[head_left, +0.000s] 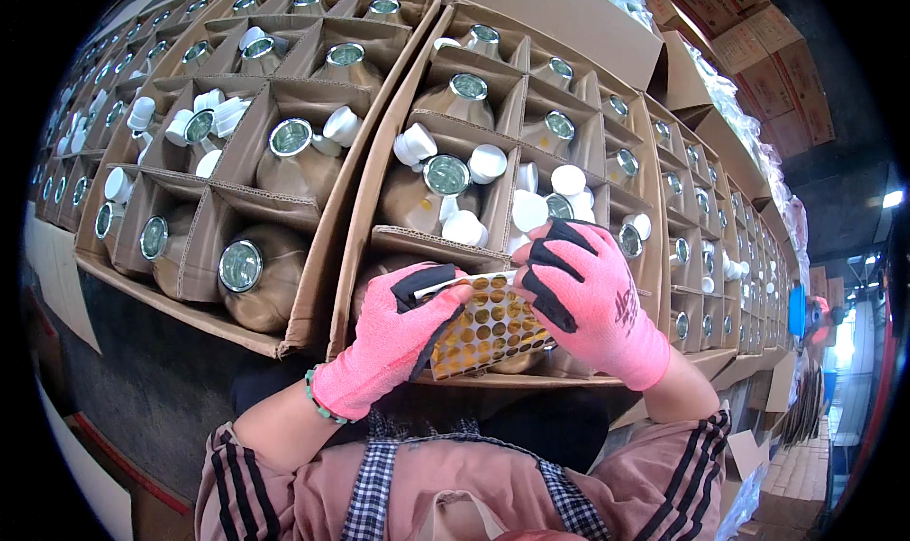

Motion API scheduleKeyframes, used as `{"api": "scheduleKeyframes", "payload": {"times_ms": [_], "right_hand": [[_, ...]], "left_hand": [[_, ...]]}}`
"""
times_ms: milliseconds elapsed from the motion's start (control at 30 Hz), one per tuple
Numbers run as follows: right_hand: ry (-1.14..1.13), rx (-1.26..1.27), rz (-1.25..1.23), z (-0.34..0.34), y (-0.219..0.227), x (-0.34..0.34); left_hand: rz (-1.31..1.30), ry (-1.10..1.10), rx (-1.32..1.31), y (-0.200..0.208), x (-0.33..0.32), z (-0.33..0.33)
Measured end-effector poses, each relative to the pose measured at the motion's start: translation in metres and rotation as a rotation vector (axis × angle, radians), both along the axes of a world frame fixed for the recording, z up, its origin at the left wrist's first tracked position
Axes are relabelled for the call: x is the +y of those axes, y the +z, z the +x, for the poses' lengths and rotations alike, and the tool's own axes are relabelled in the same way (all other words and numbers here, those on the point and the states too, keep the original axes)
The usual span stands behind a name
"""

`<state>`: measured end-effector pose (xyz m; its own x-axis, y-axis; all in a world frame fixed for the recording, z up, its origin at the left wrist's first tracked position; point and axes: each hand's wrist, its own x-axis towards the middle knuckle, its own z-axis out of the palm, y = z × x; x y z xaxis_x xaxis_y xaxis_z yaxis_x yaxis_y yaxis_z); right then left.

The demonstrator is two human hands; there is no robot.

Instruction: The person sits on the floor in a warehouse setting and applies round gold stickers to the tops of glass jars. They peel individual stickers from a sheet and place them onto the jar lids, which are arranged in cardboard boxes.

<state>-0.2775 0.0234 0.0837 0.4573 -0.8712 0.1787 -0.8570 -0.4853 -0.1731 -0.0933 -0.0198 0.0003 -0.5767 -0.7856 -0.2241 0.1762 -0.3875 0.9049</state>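
A sheet of round gold stickers (488,325) on a white backing is held low over the near edge of the middle divided carton (353,228). My left hand (393,328), in a pink glove with black fingertips, grips its left side with the thumb on top. At the sheet's upper right corner, my gloved right hand (592,299) has its fingers curled and pinched against it. Whether a loose sticker is between those fingertips is hidden. Just beyond my hands stand brownish, shiny round-bodied bottles (417,195) with silvery mouths, and white plastic caps (463,228) lie among them.
To the left stands another divided carton (322,285) with similar bottles and white caps. More such cartons (706,247) run off to the right. Clear plastic wrapping (730,96) lies along the far side. Stacked boxes (777,77) and another person (817,318) are at the right.
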Motion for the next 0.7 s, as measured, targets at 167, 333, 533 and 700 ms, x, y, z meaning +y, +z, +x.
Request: {"api": "scheduleKeyframes", "payload": {"times_ms": [167,333,533,700], "right_hand": [[-0.058,-0.172,-0.017,0.001,0.029,-0.025],[-0.202,-0.083,-0.163,-0.029,-0.011,-0.137],[-0.251,0.404,0.041,-0.044,-0.081,-0.215],[-0.206,0.676,0.221,-0.029,-0.075,-0.234]], "left_hand": [[0.046,-0.013,0.012,0.007,0.0,0.0],[-0.028,-0.065,-0.003,0.003,0.002,-0.001],[0.008,-0.097,0.032,-0.001,0.0,-0.007],[0.087,-0.069,0.012,-0.008,-0.005,-0.003]]}}
